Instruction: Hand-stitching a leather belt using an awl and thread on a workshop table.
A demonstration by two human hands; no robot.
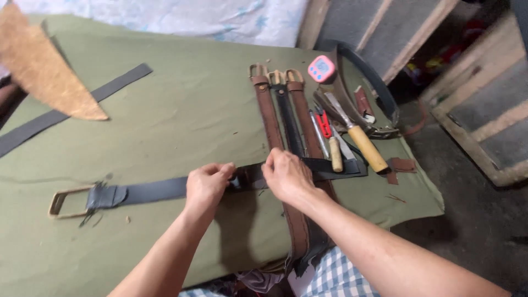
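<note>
A dark grey belt strap [154, 190] lies across the green cloth-covered table [165, 121], with a brass rectangular buckle [63, 201] at its left end. My left hand [208, 184] pinches the strap near its middle. My right hand [286, 175] grips the same strap just to the right, a short gap between the two hands. The strap's right end [335, 166] runs on under the tools.
Three belts [283, 118], two brown and one dark, lie lengthwise with buckles at the far end. To their right lie wooden-handled tools [360, 144], red-handled scissors [324, 124], a pink timer [321, 69]. A tan leather piece [44, 71] and grey strap [77, 107] lie far left.
</note>
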